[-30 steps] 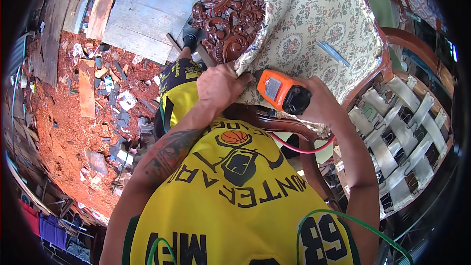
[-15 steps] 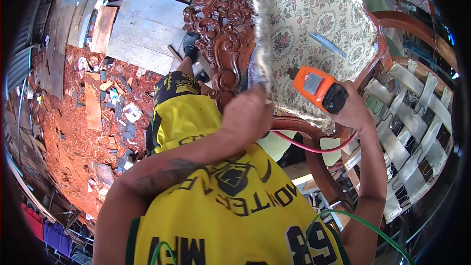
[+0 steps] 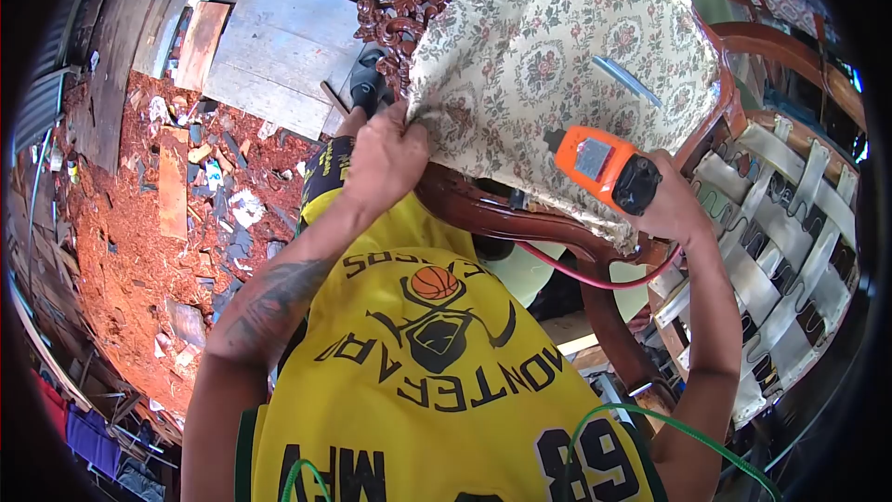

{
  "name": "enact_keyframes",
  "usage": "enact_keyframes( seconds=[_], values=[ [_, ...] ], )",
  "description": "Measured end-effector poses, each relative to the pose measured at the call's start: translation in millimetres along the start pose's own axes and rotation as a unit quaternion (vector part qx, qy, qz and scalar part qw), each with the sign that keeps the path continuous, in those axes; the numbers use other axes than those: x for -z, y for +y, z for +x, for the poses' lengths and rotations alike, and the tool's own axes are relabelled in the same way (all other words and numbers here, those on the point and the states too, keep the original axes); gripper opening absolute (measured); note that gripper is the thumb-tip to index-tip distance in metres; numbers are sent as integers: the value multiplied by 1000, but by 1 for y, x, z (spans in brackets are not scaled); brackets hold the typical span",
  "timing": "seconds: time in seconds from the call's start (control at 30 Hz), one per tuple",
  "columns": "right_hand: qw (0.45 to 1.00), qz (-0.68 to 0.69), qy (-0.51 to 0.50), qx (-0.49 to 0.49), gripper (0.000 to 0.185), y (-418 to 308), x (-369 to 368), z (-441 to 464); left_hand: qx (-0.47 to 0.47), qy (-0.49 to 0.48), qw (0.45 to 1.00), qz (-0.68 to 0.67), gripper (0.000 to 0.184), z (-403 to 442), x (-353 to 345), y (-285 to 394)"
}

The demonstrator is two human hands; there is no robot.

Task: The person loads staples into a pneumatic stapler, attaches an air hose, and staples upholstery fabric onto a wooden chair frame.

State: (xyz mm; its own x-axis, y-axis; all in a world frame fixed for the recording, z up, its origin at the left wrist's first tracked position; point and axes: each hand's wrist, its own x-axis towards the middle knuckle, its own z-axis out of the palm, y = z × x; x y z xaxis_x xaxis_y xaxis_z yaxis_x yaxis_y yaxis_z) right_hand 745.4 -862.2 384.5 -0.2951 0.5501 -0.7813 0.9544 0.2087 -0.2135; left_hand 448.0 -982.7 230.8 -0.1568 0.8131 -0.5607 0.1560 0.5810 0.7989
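My left hand (image 3: 388,156) is closed on the near left corner of a floral upholstery fabric (image 3: 548,46), pulling it out over the chair's frame. Beneath and beyond the cloth shows the carved, varnished wood of the chair frame (image 3: 400,14). My right hand (image 3: 675,206) grips an orange and black air staple gun (image 3: 595,165) above the fabric's right part, its nose pointing left. A red hose (image 3: 595,281) curves below that hand. On the cloth near the gun lies a blue-grey strip (image 3: 625,81), apparently of staples.
To the right stands a seat frame with woven webbing and springs (image 3: 771,251). A curved wooden armrest (image 3: 780,42) rises behind it. Scraps litter the reddish ground (image 3: 139,251) at left, near wooden boards (image 3: 274,46). A green cord (image 3: 688,418) crosses my right arm.
My left hand has moved left with the fabric's edge, spreading the cloth over more of the carved frame. The staple gun and right hand have stayed nearly in place.
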Motion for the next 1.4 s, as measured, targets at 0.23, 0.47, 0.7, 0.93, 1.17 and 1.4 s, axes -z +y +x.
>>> enact_keyframes(
  seconds=[0.23,0.47,0.7,0.93,1.17,1.4],
  values=[
    [996,47,12,69,47,-32,12,0,127,-1,991,47,64,-6,-32,37],
    [997,46,-56,26,57,-42,11,14,107,-3,936,336,64,-1,-29,5],
    [997,56,-15,47,43,-50,15,7,-2,-22,985,170,41,0,-10,24],
    [996,75,2,56,49,-43,16,4,1,3,993,121,45,4,-37,-5],
    [993,44,-5,110,52,-39,5,17,152,-12,951,269,54,-8,-28,40],
    [991,75,-53,96,47,-59,10,27,-65,117,939,317,38,-20,-36,11]
  ],
)
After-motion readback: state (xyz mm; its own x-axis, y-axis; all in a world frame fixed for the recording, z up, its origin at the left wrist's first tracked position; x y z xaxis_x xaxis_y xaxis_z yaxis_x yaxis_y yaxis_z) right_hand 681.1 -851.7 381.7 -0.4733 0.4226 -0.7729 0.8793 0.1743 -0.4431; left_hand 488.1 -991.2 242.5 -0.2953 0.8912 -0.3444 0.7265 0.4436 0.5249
